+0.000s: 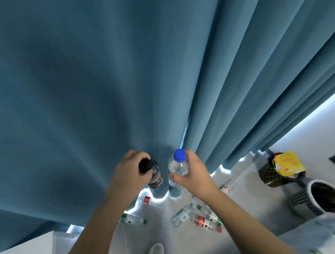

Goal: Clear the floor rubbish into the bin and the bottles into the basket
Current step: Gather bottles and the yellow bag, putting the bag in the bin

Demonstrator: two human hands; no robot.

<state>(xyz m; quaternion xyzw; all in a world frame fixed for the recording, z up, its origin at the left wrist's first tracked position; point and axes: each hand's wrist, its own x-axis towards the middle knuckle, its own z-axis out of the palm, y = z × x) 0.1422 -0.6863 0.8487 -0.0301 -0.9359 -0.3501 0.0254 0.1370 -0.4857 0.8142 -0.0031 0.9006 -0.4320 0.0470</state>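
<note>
Curtain [104,81] ahead, bottles [202,218] scattered, bin [272,174] right

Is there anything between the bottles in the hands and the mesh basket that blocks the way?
Nothing visible does. The left hand holds the black-capped bottle, the right hand the blue-capped bottle; the mesh basket stands open to the right. Loose bottles lie on the floor below the path.

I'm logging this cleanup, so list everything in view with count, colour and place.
curtain: one, blue, fills upper view
black-capped bottle: one, dark, in left hand
blue-capped bottle: one, clear, in right hand
floor bottles: about six, clear, scattered under curtain
bin: one, dark, far right, holds yellow packet
basket: one, grey with white rim, beside bin
shoe: one, white, bottom edge
left hand: one, grips bottle top
right hand: one, grips bottle neck
</note>
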